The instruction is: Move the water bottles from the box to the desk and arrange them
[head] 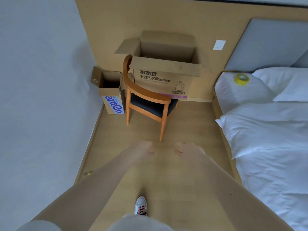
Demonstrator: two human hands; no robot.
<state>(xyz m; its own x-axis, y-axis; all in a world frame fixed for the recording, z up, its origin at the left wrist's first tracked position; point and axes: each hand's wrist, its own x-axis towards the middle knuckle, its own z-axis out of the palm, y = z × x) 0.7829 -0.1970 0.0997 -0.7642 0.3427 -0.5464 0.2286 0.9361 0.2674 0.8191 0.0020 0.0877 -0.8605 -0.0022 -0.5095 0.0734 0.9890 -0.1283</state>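
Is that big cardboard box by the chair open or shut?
Open: the large brown cardboard box has its top flaps spread outward, and its inside shows.

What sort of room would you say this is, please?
Probably a bedroom, perhaps a hotel room: a bed with white bedding, a padded grey headboard on the wall, and a wooden chair.

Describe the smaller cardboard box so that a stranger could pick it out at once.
Look to the far corner where the pale wall meets the wooden panel. On the floor, just left of the wooden chair, stands the small box, open at the top. Unlike the bigger box with black print, this one is narrow and bears large blue lettering on a white label.
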